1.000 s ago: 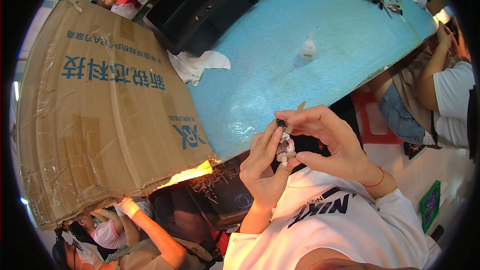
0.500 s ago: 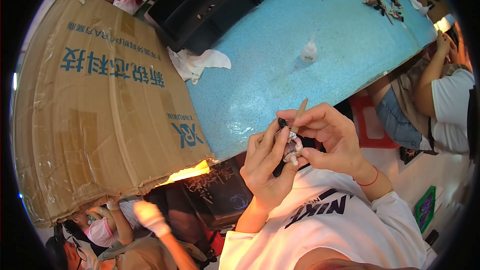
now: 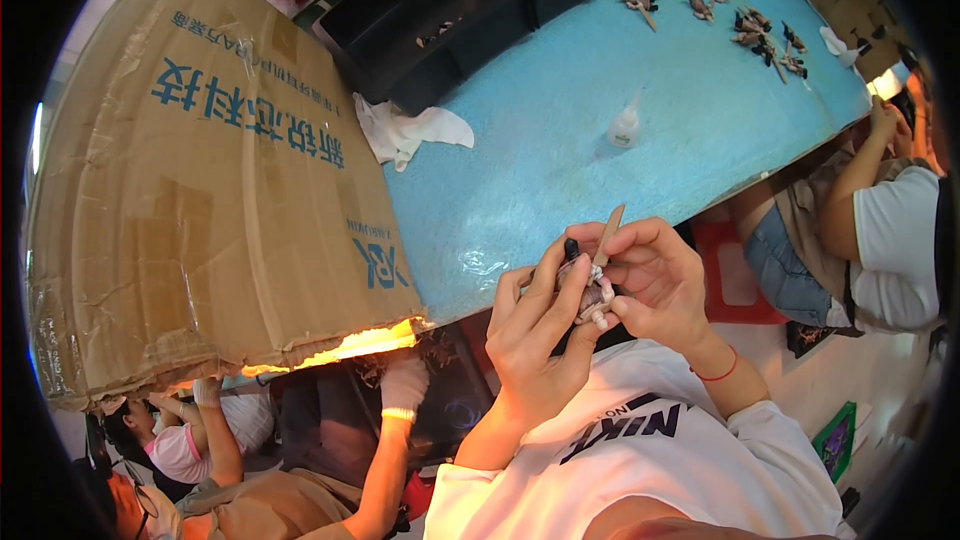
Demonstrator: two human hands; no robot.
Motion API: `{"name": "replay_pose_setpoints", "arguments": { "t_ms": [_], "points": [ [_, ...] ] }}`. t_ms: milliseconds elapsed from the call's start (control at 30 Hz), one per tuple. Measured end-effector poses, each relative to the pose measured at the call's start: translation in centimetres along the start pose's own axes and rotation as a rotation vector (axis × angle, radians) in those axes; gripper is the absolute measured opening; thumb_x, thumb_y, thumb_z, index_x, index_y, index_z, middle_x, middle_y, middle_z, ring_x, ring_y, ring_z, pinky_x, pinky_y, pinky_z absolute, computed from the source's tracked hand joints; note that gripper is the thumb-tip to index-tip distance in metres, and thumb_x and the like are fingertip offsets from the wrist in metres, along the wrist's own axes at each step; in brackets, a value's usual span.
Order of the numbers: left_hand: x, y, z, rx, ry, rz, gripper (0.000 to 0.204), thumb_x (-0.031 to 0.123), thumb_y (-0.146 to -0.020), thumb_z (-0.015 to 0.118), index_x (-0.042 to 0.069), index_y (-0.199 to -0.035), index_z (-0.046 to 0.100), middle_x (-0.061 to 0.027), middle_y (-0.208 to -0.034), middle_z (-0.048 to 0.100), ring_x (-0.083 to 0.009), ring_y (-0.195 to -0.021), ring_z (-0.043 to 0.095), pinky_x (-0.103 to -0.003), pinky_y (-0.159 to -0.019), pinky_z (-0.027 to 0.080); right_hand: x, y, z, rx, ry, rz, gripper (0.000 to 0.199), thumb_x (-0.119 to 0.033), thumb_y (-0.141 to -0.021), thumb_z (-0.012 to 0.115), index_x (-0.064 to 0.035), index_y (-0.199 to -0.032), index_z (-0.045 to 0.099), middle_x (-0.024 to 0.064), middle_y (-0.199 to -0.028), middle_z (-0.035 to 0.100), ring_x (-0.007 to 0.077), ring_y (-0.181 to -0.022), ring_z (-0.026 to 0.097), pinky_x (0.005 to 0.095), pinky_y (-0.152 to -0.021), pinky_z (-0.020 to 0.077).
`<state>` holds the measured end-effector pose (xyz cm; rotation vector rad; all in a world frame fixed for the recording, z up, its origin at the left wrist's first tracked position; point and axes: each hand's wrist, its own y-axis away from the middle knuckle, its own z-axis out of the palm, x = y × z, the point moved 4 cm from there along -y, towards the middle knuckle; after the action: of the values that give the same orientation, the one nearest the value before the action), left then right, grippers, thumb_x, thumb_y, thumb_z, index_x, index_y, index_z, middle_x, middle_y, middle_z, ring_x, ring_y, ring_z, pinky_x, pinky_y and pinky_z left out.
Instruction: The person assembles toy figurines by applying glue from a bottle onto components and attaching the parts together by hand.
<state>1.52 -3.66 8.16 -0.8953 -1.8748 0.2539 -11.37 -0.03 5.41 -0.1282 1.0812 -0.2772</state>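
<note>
Above my lap, close to the near edge of the blue table (image 3: pixel 540 155), a small figurine (image 3: pixel 597 302) is held between both hands. It has a pinkish-grey body and a black top end, and a flat light-brown stick (image 3: pixel 611 230) slants up out of it. My left hand (image 3: pixel 535 340) pinches the figurine from the left, with thumb and fingers closed around it. From the right, my right hand (image 3: pixel 672 285) grips its lower side with the thumb, fingers curled up by the stick. Fingers partly hide the figurine. Beyond the hands stands a small white squeeze bottle (image 3: pixel 624 128).
Several similar figurines (image 3: pixel 757 32) lie at the far right. A big cardboard sheet or box (image 3: pixel 220 240) fills the left, beside a white cloth (image 3: pixel 430 130) and black bins (image 3: pixel 440 30). Co-workers sit at lower left, one with a gloved hand (image 3: pixel 404 388), and at right.
The view has shifted slightly. My hands keep hold of the figurine, in nearly the same pose. A co-worker's gloved hand has moved right, to below the cardboard's lit edge.
</note>
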Motion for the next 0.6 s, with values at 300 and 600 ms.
{"name": "replay_pose_setpoints", "arguments": {
  "t_ms": [300,600],
  "points": [
    [1.2,-0.4,0.9,0.001,-0.068,0.042,0.046,-0.003,-0.058,0.066,-0.005,-0.104,0.063,-0.0224,-0.106,0.061,-0.031,-0.083,0.057,-0.035,-0.074,0.049,-0.5,0.6,-0.8,-0.034,-0.086,-0.044,0.042,0.015,-0.071,0.053,0.0017,-0.109,0.043,0.0219,-0.128,0.044,0.022,-0.115,0.048,0.0342,-0.091,0.0462],
    [1.9,0.4,1.9,0.01,-0.114,0.104,0.041,0.004,-0.067,0.068,-0.004,-0.107,0.062,-0.0221,-0.108,0.061,-0.0307,-0.084,0.056,-0.034,-0.07,0.048,-0.6,1.6,-1.3,-0.042,-0.071,-0.083,0.04,0.01,-0.073,0.057,0.001,-0.11,0.043,0.0195,-0.129,0.043,0.0211,-0.118,0.046,0.0373,-0.101,0.0392]
  ]
}}
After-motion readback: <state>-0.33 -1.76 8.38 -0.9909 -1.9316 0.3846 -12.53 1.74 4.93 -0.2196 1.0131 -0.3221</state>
